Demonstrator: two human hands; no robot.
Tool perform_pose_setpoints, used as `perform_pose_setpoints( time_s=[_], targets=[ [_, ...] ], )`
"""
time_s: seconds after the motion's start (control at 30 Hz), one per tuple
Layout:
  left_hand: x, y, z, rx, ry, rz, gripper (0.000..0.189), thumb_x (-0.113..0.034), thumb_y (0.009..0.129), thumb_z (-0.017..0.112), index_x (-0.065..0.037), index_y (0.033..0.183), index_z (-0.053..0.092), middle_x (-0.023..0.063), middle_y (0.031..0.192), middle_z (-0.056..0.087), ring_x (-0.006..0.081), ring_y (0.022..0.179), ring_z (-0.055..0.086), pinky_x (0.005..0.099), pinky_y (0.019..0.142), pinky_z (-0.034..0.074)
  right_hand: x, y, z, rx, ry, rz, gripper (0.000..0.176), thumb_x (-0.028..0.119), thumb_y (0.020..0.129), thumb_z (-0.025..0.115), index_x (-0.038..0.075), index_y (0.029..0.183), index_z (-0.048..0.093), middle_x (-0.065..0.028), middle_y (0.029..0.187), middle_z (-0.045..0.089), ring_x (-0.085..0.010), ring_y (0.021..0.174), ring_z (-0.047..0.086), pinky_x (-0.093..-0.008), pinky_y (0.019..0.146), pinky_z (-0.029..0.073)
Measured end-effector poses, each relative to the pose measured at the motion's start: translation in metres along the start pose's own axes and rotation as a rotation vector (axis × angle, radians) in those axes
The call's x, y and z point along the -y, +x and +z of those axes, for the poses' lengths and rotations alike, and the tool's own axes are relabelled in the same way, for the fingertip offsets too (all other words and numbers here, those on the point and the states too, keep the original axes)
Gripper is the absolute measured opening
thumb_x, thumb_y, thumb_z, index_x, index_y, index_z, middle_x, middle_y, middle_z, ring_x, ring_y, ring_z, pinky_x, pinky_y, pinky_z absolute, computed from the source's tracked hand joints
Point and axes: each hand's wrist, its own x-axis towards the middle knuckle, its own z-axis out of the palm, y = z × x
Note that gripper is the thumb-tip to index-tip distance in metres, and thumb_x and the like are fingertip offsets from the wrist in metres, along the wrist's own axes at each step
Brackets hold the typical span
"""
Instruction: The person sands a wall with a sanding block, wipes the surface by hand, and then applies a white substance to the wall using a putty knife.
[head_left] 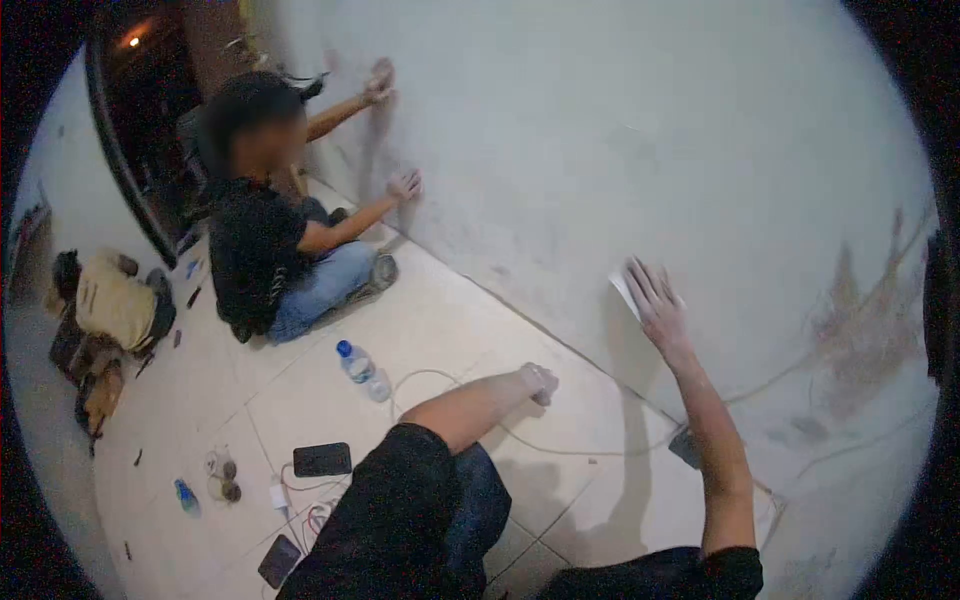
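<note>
My right hand (pixel 655 300) is pressed against the pale wall (pixel 620 160), its fingers laid over a thin white sheet that looks like sandpaper (pixel 625 292). One edge of the sheet sticks out left of the fingers. White dust coats this hand. Lower and to the left, my left hand (pixel 540 383) hangs beyond my bent knee, also dusty, with its fingers curled down. Nothing shows in it. A pale cable (pixel 530 440) runs along the tiled floor below that hand.
A co-worker (pixel 265 215) sits by the wall at left, both hands on it. Another person (pixel 115 295) crouches farther back. On the floor are a water bottle (pixel 355 362), two phones (pixel 322 459), a charger (pixel 279 494) and a dark box (pixel 686 447) at the wall's foot.
</note>
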Motion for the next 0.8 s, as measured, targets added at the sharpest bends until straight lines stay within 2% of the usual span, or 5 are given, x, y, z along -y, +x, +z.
perform_pose_setpoints(
  time_s=[0.07,0.17,0.4,0.7,0.8],
  targets=[
    [-0.003,-0.026,-0.015,-0.059,-0.032,-0.015,0.041,-0.038,0.078,0.049,-0.008,0.104,0.060,0.0136,0.106,0.061,0.0293,0.100,0.058,0.0429,0.083,0.046,0.001,0.021,0.000,-0.009,-0.023,0.046,0.054,0.012,0.081,0.043,0.008,0.134,0.033,-0.0044,0.141,0.031,-0.0167,0.131,0.027,-0.0394,0.110,0.017],
    [-0.002,-0.024,-0.010,0.020,-0.041,-0.042,0.045,-0.042,0.083,0.043,-0.008,0.109,0.058,0.0152,0.113,0.057,0.0302,0.103,0.056,0.0427,0.085,0.045,0.004,-0.001,0.009,0.013,-0.094,0.029,0.055,0.018,0.083,0.044,0.008,0.135,0.031,-0.0033,0.143,0.027,-0.0164,0.132,0.024,-0.0386,0.111,0.013],
    [0.004,-0.021,-0.010,0.054,-0.017,-0.069,0.044,-0.043,0.084,0.044,-0.009,0.108,0.058,0.0155,0.110,0.058,0.0308,0.103,0.056,0.0428,0.087,0.045,-0.023,-0.092,0.009,0.197,-0.148,-0.164,0.056,0.019,0.083,0.043,0.010,0.136,0.030,-0.0042,0.143,0.028,-0.0174,0.132,0.024,-0.0383,0.111,0.013],
    [-0.003,-0.009,-0.003,-0.001,-0.004,-0.093,0.048,-0.045,0.080,0.049,-0.010,0.111,0.058,0.0139,0.113,0.058,0.0314,0.104,0.056,0.0435,0.086,0.046,0.006,0.029,0.004,-0.005,-0.050,0.083,0.054,0.016,0.083,0.042,0.008,0.135,0.031,-0.0052,0.142,0.029,-0.0184,0.131,0.027,-0.0379,0.111,0.014],
    [-0.002,-0.005,-0.002,0.124,0.021,-0.043,0.048,-0.045,0.080,0.047,-0.010,0.111,0.058,0.0146,0.112,0.058,0.0311,0.103,0.057,0.0429,0.085,0.046,0.012,0.032,0.008,-0.039,-0.031,0.095,0.052,0.015,0.084,0.041,0.008,0.134,0.032,-0.0054,0.142,0.029,-0.0189,0.131,0.027,-0.0381,0.110,0.016]
  ],
)
